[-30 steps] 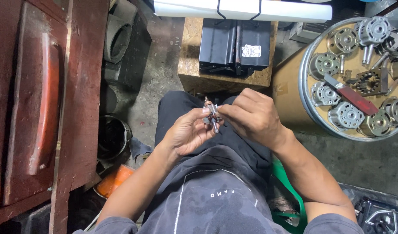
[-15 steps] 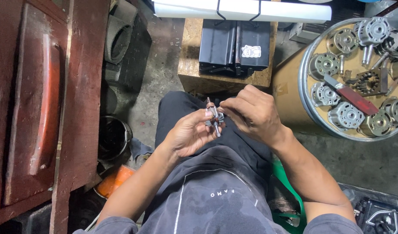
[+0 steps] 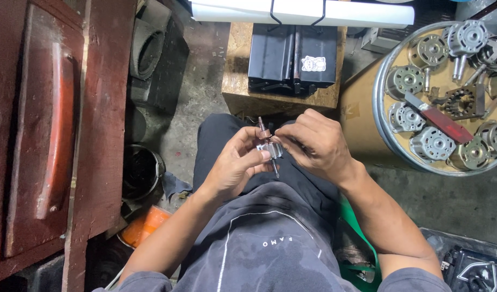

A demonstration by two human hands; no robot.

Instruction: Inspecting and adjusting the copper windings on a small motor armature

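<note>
Both hands, left point(image 3: 235, 165) and right point(image 3: 313, 146), pinch 1 small motor rotor point(image 3: 269, 148) between them.

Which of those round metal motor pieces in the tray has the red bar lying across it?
The motor piece on the left side of the round tray, midway down: the red bar overlaps its upper right edge. The others sit clear of the bar.

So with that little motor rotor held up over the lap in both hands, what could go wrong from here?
The small metal rotor with a thin shaft is pinched only by the fingertips of the left hand and right hand above the lap, so it could slip and drop to the cluttered concrete floor. The bare shaft tip points toward the body and might jab a palm.
</note>
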